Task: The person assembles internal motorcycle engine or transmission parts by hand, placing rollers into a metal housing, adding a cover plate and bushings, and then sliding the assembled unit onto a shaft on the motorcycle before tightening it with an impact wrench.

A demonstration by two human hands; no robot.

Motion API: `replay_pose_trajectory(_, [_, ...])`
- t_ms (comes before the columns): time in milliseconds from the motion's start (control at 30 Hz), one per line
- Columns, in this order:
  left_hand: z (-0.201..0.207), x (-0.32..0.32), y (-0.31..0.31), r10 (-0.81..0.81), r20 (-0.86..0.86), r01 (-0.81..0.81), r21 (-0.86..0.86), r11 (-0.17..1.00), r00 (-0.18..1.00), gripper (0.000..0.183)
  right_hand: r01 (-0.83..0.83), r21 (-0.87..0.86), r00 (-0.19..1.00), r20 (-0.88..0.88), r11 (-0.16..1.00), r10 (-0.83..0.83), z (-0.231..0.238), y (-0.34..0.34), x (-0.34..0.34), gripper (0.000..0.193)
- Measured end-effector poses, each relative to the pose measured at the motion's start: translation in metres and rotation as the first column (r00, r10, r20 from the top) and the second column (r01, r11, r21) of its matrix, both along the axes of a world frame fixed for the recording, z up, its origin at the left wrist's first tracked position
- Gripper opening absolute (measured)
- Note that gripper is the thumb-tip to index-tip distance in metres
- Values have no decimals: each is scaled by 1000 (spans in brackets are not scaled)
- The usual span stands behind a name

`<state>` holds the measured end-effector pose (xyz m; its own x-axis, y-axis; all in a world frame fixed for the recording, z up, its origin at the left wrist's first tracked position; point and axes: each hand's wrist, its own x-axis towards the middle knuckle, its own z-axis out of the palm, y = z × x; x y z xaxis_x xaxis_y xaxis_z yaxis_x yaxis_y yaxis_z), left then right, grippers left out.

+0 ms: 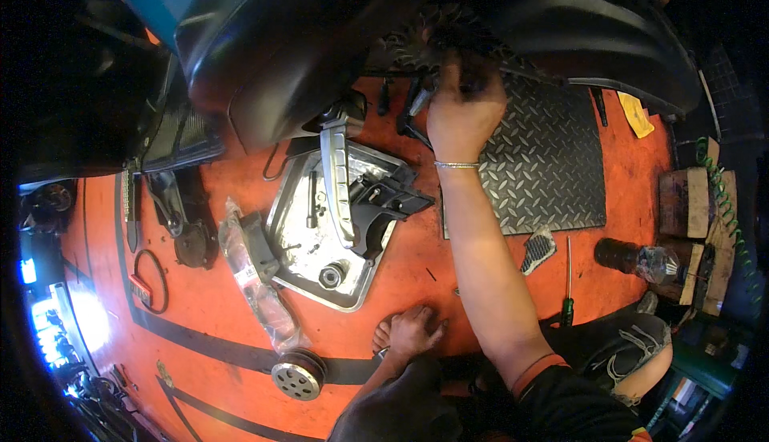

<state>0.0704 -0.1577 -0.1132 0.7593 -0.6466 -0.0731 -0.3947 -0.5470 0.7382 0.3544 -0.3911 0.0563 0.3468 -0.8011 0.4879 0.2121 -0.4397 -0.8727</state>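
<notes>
My right hand [467, 113] reaches up under the dark bodywork of a scooter [272, 49]. Its fingers are curled at a finned fan wheel [428, 37], and shadow hides what they grip there. Low in the middle, my left hand [408, 331] is closed near the floor. A small shiny bit [383, 353] shows at its edge, too little to name. Left of my right forearm lies a metal tray [352, 302] with a black plastic cover [376, 217], a socket tool [312, 200] and a round nut-like part [331, 275] in it. A long silver lever-like part [336, 177] reaches over it.
A black diamond-plate mat [553, 161] lies right of my forearm. Near it are a green-handled screwdriver [568, 306] and a dark plastic bottle [637, 260]. A clear plastic bag [256, 282], a pulley [298, 375] and a black belt loop [150, 282] lie on the orange floor.
</notes>
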Motion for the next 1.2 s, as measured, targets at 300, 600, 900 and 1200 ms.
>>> replay_pose_trajectory(300, [0, 1, 1, 6, -39, -8, -46, 999, 999, 33, 42, 71, 995, 86, 997, -48, 4, 17, 9, 22])
replay_pose_trajectory(600, [12, 6, 1, 15, -43, -16, -17, 1000, 999, 33, 284, -345, 948, -37, 894, -316, -2, 10, 4, 30])
replay_pose_trajectory(900, [15, 7, 3, 1, -77, 0, 6, 1000, 997, 34, 169, -276, 986, 50, 946, -161, -9, 16, -3, 29])
replay_pose_trajectory(1200, [14, 3, 4, 44, -94, -45, -8, 999, 995, 33, -741, -172, 306, -947, 649, 99, -98, 38, -93, 74])
